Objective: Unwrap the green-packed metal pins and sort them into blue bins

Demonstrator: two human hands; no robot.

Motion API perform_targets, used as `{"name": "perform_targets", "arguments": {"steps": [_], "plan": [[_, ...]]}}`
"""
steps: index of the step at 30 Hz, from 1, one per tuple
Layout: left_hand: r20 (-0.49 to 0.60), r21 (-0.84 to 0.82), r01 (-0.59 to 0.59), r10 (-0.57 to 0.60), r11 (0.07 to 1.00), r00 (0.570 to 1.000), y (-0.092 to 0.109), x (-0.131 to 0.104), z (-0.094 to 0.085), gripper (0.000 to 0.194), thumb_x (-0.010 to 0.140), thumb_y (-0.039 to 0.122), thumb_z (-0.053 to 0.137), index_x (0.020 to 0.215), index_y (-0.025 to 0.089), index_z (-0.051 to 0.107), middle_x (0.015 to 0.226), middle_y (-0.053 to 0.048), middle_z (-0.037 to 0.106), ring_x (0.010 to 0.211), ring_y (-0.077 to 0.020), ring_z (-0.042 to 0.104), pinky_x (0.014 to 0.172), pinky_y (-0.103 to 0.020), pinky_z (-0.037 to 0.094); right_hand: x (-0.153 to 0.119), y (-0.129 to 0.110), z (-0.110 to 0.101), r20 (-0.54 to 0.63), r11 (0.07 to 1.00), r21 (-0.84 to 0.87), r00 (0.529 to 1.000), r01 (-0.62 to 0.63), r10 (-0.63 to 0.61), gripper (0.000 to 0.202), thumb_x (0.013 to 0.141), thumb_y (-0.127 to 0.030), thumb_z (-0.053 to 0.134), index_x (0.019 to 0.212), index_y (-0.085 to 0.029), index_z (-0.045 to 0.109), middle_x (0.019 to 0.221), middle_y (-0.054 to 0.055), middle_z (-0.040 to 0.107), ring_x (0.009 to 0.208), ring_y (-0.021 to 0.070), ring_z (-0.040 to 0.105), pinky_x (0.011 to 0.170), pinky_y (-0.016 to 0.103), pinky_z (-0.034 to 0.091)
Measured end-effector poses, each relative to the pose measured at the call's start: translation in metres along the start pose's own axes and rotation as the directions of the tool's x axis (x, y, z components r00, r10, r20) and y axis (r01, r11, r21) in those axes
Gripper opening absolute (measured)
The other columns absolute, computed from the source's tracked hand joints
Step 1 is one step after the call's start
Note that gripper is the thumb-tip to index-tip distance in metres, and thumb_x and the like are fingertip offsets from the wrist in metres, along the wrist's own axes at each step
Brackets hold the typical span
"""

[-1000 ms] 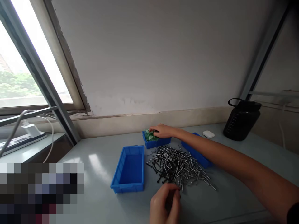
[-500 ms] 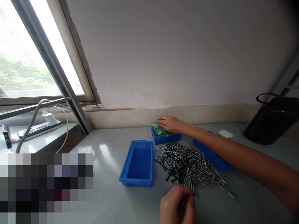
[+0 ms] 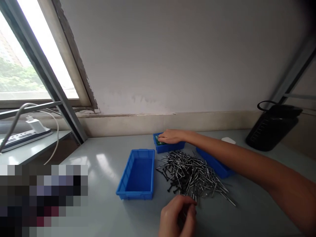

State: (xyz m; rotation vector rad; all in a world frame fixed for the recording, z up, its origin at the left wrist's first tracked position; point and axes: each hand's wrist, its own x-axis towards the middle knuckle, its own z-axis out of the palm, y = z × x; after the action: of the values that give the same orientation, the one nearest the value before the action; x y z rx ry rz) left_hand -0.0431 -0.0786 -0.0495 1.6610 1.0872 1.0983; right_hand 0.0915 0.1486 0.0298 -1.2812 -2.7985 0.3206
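Note:
My right hand (image 3: 170, 136) reaches to the back and presses down on a green plastic packet (image 3: 159, 141) inside the small rear blue bin (image 3: 170, 148). Its fingers lie stretched out over the packet and cover most of it. In the foreground, my left hand (image 3: 176, 215) is curled, thumb and fingertips close together; anything in its grasp is hidden. Just beyond it spreads a loose pile of long silver screws or nails (image 3: 190, 171), with several black screws (image 3: 170, 184) along the pile's left and near side.
Left of the pile stands a blue bin (image 3: 139, 174) with nothing visible inside. Another blue bin (image 3: 217, 164) sits partly under my right forearm. Farther right are a white flat object (image 3: 228, 140) and a dark jug (image 3: 274, 126). A power strip (image 3: 29, 135) lies at left.
My right hand has pushed lower onto the green packet, which now sits deeper in the rear bin. My left hand keeps its curled pose. The whole view has shifted slightly.

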Motion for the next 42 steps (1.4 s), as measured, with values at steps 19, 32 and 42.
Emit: {"name": "perform_targets", "arguments": {"steps": [19,32,42], "plan": [[0.057,0.563,-0.293,0.317,0.773,0.947,0.002,0.008,-0.008,0.026,0.082,0.027,0.046,0.103,0.019,0.06,0.105,-0.011,0.056,0.103,-0.0269,0.05,0.091,-0.041,0.041,-0.184,-0.086,0.059,-0.372,0.962,0.145,0.888,-0.232,0.27,0.048,0.088,-0.046,0.04,0.13,-0.024,0.045,0.138,0.01,0.04,0.128,0.0259,0.034,0.103,0.041,0.032],[0.157,0.751,-0.197,0.119,0.63,0.98,-0.005,0.056,-0.008,0.072,0.073,0.05,0.057,0.135,0.022,0.037,0.145,-0.015,0.023,0.13,-0.0368,0.027,0.104,-0.044,0.027,-0.191,-0.07,0.101,-0.385,0.945,0.211,0.867,-0.251,0.316,0.083,0.073,-0.068,0.048,0.141,-0.026,0.027,0.148,0.01,0.023,0.136,0.0302,0.016,0.107,0.046,0.021],[0.203,0.768,-0.282,0.199,0.575,0.959,-0.016,0.067,-0.008,0.06,0.079,0.046,0.049,0.133,0.019,0.042,0.137,-0.017,0.037,0.124,-0.032,0.038,0.103,-0.042,0.028,-0.198,-0.063,0.099,-0.442,0.933,0.206,0.823,-0.294,0.357,0.088,0.07,-0.071,0.05,0.141,-0.026,0.026,0.149,0.008,0.02,0.137,0.0293,0.009,0.108,0.045,0.019]]}}
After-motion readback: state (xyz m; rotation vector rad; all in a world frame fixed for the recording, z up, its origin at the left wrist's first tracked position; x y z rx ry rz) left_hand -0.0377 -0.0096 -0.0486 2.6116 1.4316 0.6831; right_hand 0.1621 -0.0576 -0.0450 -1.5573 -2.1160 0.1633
